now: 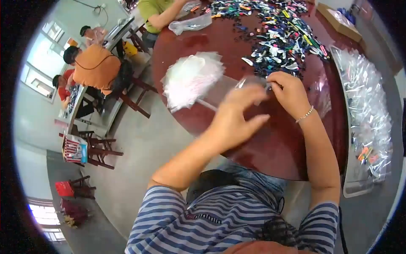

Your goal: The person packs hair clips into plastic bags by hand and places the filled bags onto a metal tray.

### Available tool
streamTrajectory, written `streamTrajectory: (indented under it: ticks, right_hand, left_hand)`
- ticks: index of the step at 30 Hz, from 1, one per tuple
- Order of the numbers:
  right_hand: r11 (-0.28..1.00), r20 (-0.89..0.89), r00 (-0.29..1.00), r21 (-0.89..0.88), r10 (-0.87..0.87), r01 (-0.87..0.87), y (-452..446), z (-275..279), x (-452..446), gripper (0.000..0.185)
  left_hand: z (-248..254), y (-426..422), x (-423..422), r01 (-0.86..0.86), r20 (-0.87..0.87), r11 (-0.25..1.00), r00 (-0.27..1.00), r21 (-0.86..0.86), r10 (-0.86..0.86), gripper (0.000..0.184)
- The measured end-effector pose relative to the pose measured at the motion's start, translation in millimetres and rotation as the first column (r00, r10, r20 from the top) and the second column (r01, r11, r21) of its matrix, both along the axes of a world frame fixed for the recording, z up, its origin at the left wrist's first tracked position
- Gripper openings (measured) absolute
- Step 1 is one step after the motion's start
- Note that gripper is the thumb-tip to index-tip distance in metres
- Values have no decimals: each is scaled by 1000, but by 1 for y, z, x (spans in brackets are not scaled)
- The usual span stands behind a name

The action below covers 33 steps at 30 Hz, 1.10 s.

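Note:
My left hand is over the near part of the table, its fingers smeared by motion and its thumb held apart from them. A glint of clear plastic shows just beyond its fingertips. Close to it on the right, my right hand has thumb and index finger pinched together at the edge of the pile. What lies between them is too small and partly hidden to name. The pile of small colourful clip-like pieces stretches away from that hand. Left of my left hand lies a fanned stack of clear plastic bags.
The round dark red table carries all this. On its right, a tray holds many filled clear bags. An open cardboard box sits at the far right. Across the table works a person in green; others sit at left.

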State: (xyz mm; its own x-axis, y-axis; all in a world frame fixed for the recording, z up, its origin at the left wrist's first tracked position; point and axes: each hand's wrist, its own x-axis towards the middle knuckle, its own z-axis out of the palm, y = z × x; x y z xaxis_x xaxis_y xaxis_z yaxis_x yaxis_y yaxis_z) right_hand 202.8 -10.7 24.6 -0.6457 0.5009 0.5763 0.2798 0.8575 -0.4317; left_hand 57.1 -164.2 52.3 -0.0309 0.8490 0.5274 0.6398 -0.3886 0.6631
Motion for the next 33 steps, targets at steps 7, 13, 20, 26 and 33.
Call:
streamTrajectory:
  ticks: [7, 13, 20, 26, 33]
  right_hand:
    - [924, -149, 988, -382, -42, -18, 9, 6, 28, 13]
    - [853, -405, 901, -516, -156, -84, 26, 14, 45, 30]
    - [932, -386, 898, -356, -211, 66, 11, 30, 48, 14]
    - [979, -247, 969, 189, -34, 82, -8, 34, 27, 29]
    - [961, -16, 998, 271, 57, -50, -8, 35, 26, 14]
  left_hand:
    - [-10, 70, -9, 62, -409, 987, 913, 145, 3, 34]
    - [-11, 110, 8, 363, 735, 852, 677, -377, 36, 18]
    - [-26, 115, 13, 355, 803, 847, 582, -395, 131, 17]
    - [-34, 106, -2, 210, 523, 897, 852, -389, 28, 13]
    - [-26, 98, 1, 45, 81, 992, 996, -116, -36, 15]
